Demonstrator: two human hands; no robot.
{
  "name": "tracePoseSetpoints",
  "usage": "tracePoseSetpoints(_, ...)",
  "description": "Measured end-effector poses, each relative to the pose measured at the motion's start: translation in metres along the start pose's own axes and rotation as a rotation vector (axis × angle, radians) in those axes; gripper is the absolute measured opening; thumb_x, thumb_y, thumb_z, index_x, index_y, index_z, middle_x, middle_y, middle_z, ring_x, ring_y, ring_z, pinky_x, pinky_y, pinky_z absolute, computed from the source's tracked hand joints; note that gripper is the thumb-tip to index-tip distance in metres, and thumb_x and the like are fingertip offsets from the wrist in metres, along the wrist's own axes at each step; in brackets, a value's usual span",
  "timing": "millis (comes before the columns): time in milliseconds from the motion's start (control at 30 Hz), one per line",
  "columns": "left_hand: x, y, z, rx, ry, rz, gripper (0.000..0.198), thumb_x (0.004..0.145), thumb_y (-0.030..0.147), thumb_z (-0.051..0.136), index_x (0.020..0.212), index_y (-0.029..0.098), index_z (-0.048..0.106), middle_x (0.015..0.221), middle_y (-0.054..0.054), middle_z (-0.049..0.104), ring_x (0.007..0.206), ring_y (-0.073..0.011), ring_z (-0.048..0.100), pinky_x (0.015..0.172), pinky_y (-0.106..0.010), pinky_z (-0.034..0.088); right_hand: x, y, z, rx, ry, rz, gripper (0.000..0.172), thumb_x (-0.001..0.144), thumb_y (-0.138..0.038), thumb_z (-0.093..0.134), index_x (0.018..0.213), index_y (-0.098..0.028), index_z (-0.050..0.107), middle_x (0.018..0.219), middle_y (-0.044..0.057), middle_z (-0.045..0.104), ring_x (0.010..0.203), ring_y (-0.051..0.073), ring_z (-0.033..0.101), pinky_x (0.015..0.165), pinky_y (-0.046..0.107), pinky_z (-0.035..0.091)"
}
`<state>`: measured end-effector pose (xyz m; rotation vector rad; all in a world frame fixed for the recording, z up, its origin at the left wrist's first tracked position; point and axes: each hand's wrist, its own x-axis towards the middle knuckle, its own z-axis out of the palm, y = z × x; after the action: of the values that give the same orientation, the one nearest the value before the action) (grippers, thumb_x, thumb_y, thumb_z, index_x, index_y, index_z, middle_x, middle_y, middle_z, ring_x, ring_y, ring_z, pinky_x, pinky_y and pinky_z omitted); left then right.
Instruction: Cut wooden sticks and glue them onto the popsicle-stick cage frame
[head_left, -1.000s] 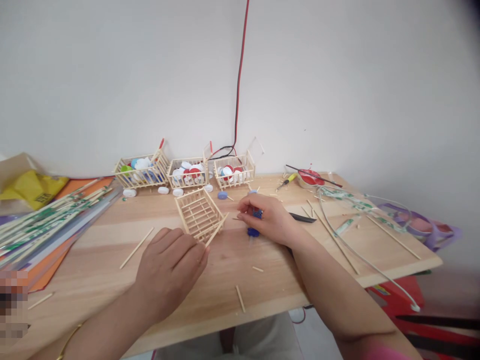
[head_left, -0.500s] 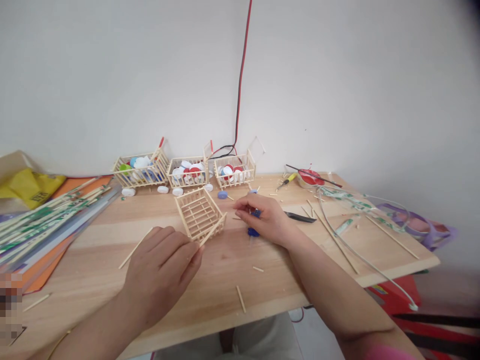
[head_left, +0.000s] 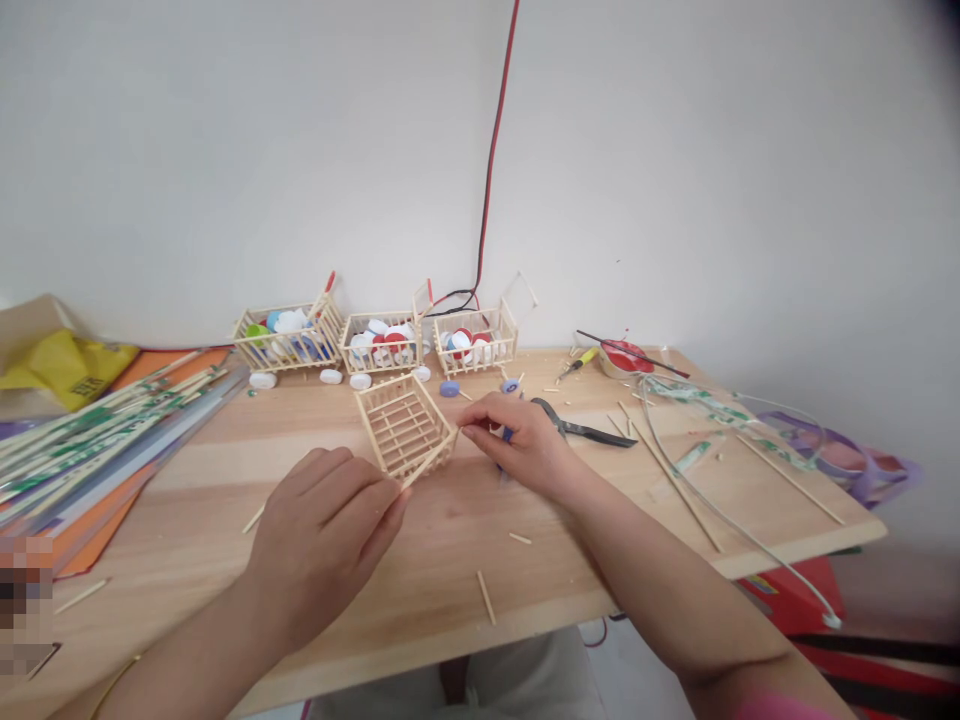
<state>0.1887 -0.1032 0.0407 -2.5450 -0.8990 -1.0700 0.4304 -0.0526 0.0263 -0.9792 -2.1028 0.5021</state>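
Observation:
A small open basket of thin wooden sticks (head_left: 405, 425) stands tilted on the wooden table, in front of my hands. My left hand (head_left: 330, 530) is closed, thumb and fingertips pinching a short wooden stick (head_left: 424, 468) along the basket's near edge. My right hand (head_left: 521, 440) is closed in a pinch at the basket's right corner. What its fingertips hold is too small or hidden to make out. A blue object (head_left: 505, 437) shows partly beneath that hand. Beside it lie black-handled scissors (head_left: 596, 434).
Several stick carts filled with bottle caps, one a cart at the left (head_left: 289, 340), line the wall. Wrapped sticks (head_left: 112, 440) lie left. A white cable (head_left: 720, 530), a red-lined bowl (head_left: 626, 358), a yellow-handled knife (head_left: 581, 362) and loose sticks (head_left: 486, 598) are about.
My right hand has moved slightly left, its fingertips now at the basket's corner. The blue object is more covered, and more of the scissors shows. The view has shifted slightly.

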Motion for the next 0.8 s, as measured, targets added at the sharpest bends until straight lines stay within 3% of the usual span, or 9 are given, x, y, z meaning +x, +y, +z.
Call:
tracePoseSetpoints(333, 0.003, -0.007, -0.005, 0.018, -0.043, -0.059, 0.012, 0.086, 0.016, 0.057, 0.075, 0.019, 0.058, 0.069, -0.002, 0.06, 0.063, -0.016, 0.05, 0.059, -0.03, 0.039, 0.001, -0.001, 0.002, -0.031, 0.012, 0.03, 0.013, 0.089, -0.019, 0.053, 0.092, -0.02, 0.066, 0.085, 0.004, 0.068, 0.078, 0.015, 0.06, 0.071, 0.028, 0.046)
tracePoseSetpoints(533, 0.002, -0.009, -0.005, 0.011, -0.069, -0.115, 0.013, 0.087, 0.017, 0.056, 0.074, 0.018, 0.06, 0.068, -0.002, 0.06, 0.064, -0.0162, 0.051, 0.059, -0.029, 0.04, 0.002, -0.002, -0.001, -0.054, 0.09, 0.119, 0.012, 0.088, -0.021, 0.055, 0.093, -0.02, 0.066, 0.085, 0.004, 0.069, 0.073, 0.014, 0.059, 0.067, 0.027, 0.045)
tracePoseSetpoints(800, 0.003, -0.011, -0.005, 0.008, -0.099, -0.135, 0.02, 0.088, 0.019, 0.054, 0.069, 0.017, 0.059, 0.066, -0.002, 0.06, 0.062, -0.0153, 0.052, 0.059, -0.028, 0.041, 0.001, -0.003, -0.002, -0.006, 0.016, 0.1, 0.01, 0.087, -0.019, 0.057, 0.09, -0.019, 0.066, 0.083, 0.002, 0.068, 0.073, 0.013, 0.058, 0.067, 0.025, 0.044)
